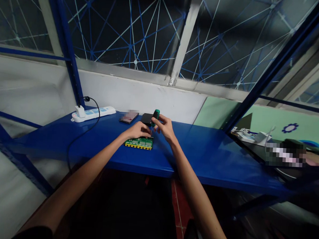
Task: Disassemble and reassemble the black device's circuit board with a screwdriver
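Observation:
A green circuit board [138,143] with a yellow front edge lies flat on the blue table [200,150]. My left hand [137,130] rests on the board's far edge, fingers curled down onto it. My right hand [164,128] is closed round a screwdriver with a green handle [155,115], held upright with its shaft pointing down at the board's right end. The tip is hidden behind my fingers.
A small black box [146,118] and a phone [129,117] lie just behind the board. A white power strip [92,113] with a black cable sits at the back left. To the right, a second surface holds white items [251,136]. Blue frame posts stand at both sides.

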`<action>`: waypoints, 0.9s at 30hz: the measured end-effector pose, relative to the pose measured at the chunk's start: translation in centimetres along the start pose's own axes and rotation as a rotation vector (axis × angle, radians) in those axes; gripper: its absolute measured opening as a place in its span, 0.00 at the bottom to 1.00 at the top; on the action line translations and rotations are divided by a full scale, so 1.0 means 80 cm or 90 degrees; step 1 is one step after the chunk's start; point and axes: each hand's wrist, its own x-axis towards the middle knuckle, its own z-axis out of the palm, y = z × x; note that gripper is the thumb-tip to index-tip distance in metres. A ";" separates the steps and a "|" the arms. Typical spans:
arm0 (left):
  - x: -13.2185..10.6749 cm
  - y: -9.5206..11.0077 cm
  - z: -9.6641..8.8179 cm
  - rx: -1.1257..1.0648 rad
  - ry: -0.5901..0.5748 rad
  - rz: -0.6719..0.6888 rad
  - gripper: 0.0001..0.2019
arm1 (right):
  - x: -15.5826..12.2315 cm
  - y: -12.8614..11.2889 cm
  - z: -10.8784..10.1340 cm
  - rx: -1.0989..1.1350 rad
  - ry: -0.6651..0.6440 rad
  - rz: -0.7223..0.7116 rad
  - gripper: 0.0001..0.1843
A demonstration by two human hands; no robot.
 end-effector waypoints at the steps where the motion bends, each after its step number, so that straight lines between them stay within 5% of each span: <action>1: 0.000 0.000 0.000 0.002 0.003 -0.003 0.12 | 0.001 0.002 0.001 -0.012 0.011 -0.008 0.20; 27: 0.000 0.001 -0.004 -0.013 0.044 -0.014 0.13 | -0.001 0.006 0.005 -0.010 0.006 0.010 0.19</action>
